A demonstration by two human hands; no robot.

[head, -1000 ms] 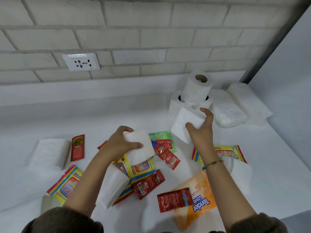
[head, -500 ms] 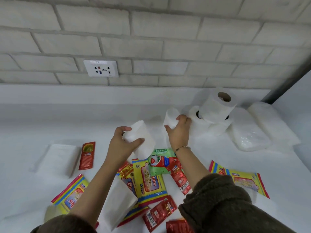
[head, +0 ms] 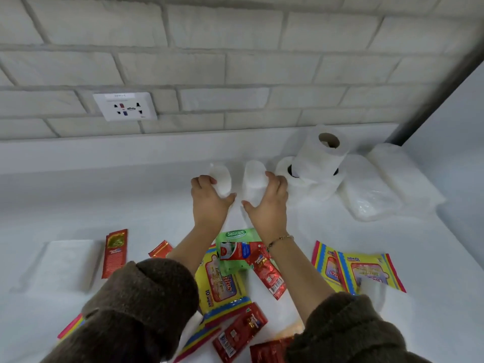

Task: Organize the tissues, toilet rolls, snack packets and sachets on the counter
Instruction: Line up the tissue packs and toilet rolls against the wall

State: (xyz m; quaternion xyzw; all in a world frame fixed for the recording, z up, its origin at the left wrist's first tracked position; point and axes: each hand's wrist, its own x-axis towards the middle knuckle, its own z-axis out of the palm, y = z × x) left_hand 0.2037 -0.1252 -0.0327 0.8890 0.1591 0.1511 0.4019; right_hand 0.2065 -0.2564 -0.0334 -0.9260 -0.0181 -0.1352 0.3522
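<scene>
Standing two tissue packs upright at counter [head: 104,195] 12 o'clock. Left pack [head: 222,179] clasped by left hand [head: 209,203], right pack [head: 253,183] by right hand [head: 268,205]; toilet rolls [head: 314,166] at 1 o'clock. Packs judged light, soft, crushable; best held gently at sides.

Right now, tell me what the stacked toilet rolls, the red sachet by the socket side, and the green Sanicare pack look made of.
Toilet rolls: soft matte white paper wound on a brown, probably cardboard, core.
Red sachet: thin printed film, probably plastic or foil laminate; it lies flat with a slight sheen.
Green Sanicare pack: glossy, flexible plastic film, creased and catching light.
</scene>
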